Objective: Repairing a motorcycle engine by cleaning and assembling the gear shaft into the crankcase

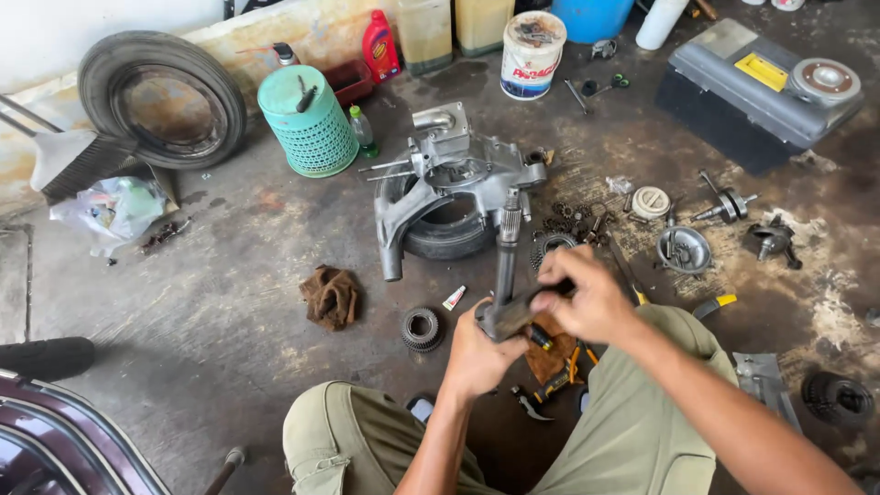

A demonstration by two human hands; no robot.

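My left hand [478,356] grips the lower end of a grey splined metal shaft [506,261], holding it upright over my knees. My right hand [587,295] is closed on a dark tool [532,304] pressed against the shaft's base. Beyond the shaft, a grey engine crankcase [454,179] rests on a small tyre [449,234]. A gear [423,328] and a small white-and-red tube [454,297] lie on the concrete floor to the left of my hands. An orange rag [550,359] and pliers lie under my hands.
Gears and small parts [573,225], a round metal cover [684,249] and a crankshaft [729,206] are spread to the right. A brown rag [331,296], teal basket [310,121], large tyre [163,99], white bucket [531,53] and grey toolbox [756,87] stand around.
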